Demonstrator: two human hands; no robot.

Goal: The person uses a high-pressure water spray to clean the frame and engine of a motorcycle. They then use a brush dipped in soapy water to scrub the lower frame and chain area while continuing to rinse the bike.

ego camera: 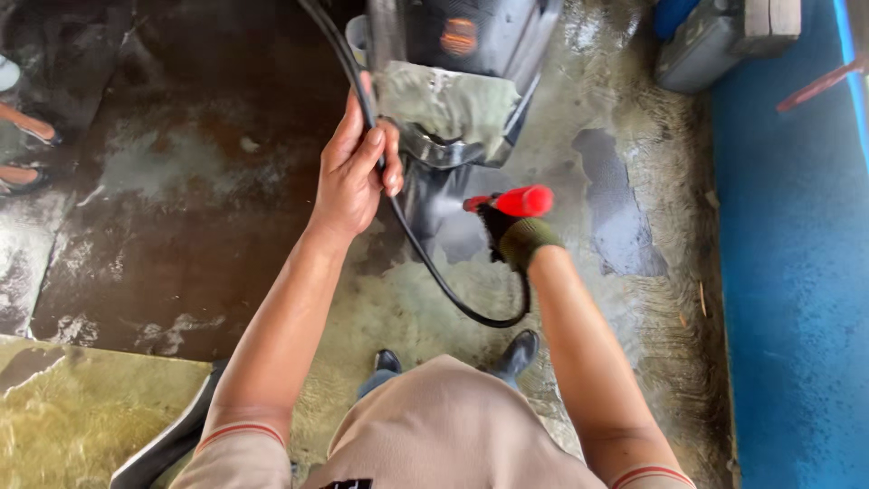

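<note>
Far left edge I see someone else's feet in sandals (23,127), on dark wet floor (181,226) with pale soapy patches. Bottom left is a yellowish, glossy sheet of standing water (81,407) over a flat panel, and a dark curved strip with a light edge (167,435) beside my left sleeve.

My left hand (353,172) is bare, arm stretched up and forward. Its fingers (391,163) are curled shut around a thin black rubber hose (425,272), thumb laid along it. The hose comes down from the top edge, passes through that grip, then sags in a smooth loop near the floor and rises to my right hand.

Just right of the left hand is the dark motorcycle body (462,54), glossy black panels, an orange round mark, wet. A grey-green rag-like cover (448,104), rough and soaked, hangs over its lower part; shiny curved metal below it.

My right hand (520,240) wears a dark green knit glove with black trim. Its fingers are closed tight on the red plastic spray gun (520,201), a smooth rounded barrel pointing left toward the motorcycle, close to it, with fine mist at the nozzle.

Below, my black rubber boots (520,349) stand on wet grey concrete, rippled with water. Right of that, a dark irregular puddle patch (620,217). Top right, a grey boxy plastic case (706,45). Far right is a flat blue painted floor strip (797,272), matte, with a reddish bar (819,86) across the corner.
</note>
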